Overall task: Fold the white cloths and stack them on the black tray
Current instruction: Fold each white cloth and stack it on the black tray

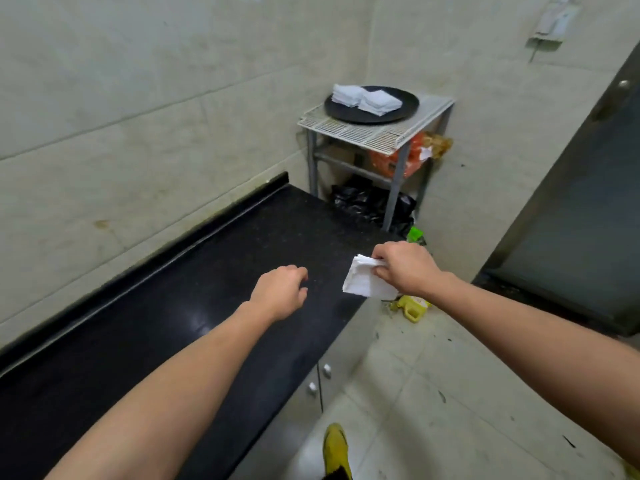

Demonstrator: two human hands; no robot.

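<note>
My right hand point(407, 268) grips a folded white cloth point(365, 280) by its upper edge, held above the right end of the black counter point(173, 323). Over the counter, to the left of the cloth, my left hand point(280, 292) hovers with fingers loosely curled and nothing in it. A round black tray point(403, 107) rests on a white wire rack at the back. Two stacks of folded white cloths point(365, 98) lie side by side on the tray's left half.
The wire rack point(363, 133) tops a metal shelf stand with an orange bag and black bags below. A yellow bottle point(412, 306) lies on the tiled floor. A dark door point(571, 220) stands at right. Tiled walls close the left and back.
</note>
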